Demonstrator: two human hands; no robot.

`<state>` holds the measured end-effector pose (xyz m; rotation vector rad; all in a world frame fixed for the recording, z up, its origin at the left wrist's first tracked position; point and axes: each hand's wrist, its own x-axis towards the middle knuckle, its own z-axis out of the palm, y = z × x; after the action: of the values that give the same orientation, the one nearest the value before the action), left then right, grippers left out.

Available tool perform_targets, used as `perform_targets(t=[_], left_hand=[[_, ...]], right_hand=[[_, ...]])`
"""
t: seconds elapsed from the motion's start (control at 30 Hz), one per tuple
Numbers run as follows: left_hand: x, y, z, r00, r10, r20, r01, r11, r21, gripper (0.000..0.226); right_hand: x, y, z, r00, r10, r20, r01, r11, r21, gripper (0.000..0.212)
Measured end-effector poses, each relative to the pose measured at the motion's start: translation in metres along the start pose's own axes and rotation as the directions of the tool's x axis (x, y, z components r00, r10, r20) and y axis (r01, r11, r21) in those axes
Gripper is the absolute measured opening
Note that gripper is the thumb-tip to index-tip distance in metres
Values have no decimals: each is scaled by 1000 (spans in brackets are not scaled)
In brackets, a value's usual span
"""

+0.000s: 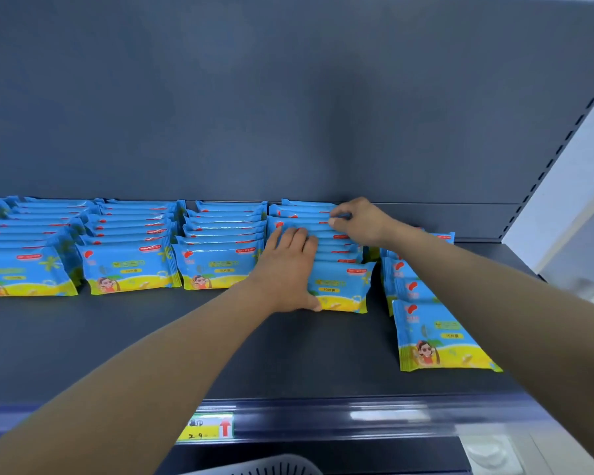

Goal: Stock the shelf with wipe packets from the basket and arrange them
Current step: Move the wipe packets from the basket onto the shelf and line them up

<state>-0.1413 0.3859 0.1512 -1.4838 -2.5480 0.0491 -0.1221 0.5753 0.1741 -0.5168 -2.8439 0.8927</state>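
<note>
Squaring up the fourth row (343, 286) on the shelf (186, 337).
The left hand (285, 269) lies flat, fingers straight, pressing the row's front. The right hand (360, 221) pinches a back packet (306, 211). An uneven push could topple the standing packets sideways.

On my feed the wipe packets (131, 269) are bright blue. Each has a yellow band along the bottom, a red blob at the upper left, a small red label at the upper right, yellow lettering, a green palm tree and a cartoon figure in dark glasses and a red top. The shelf (186, 344) I see under them is charcoal grey, the back panel (288, 97) a bluer grey. The price tag (206, 427) is yellow with a green border and a red arrow. The basket (264, 467) is pale grey with dark slots.
</note>
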Motion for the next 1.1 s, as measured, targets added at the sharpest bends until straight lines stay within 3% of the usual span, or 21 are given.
perform_targets(t=[0.13, 0.23, 0.33, 0.57, 0.7, 0.83, 0.93, 1.1], left_hand=[[1, -5, -4, 999, -4, -33, 3, 998, -60, 86], [-5, -4, 2, 999, -14, -50, 12, 999, -35, 89], [-4, -5, 4, 999, -1, -52, 1, 1000, -11, 95], [1, -5, 4, 999, 3, -34, -3, 1000, -3, 95], [0, -3, 1, 1000, -4, -21, 4, 1000, -12, 95], [-2, -5, -1, 1000, 2, -8, -1, 1000, 8, 96], [-2, -8, -2, 1000, 2, 9, -3, 999, 46, 95], [4, -9, -3, 999, -27, 35, 24, 996, 83, 94]], right_hand=[[0, 1, 9, 996, 37, -76, -27, 992, 124, 21], [1, -1, 14, 992, 65, -107, -45, 983, 180, 13], [0, -5, 10, 988, 81, -132, -61, 987, 145, 8], [-5, 1, -6, 984, 133, -119, -125, 989, 74, 19], [-9, 4, -13, 988, 151, -20, -145, 974, 174, 13], [-5, 2, -10, 988, 119, -98, -100, 979, 179, 19], [1, -3, -1, 993, 102, -64, -92, 985, 146, 27], [7, -9, 6, 984, 105, -141, -97, 993, 60, 12]])
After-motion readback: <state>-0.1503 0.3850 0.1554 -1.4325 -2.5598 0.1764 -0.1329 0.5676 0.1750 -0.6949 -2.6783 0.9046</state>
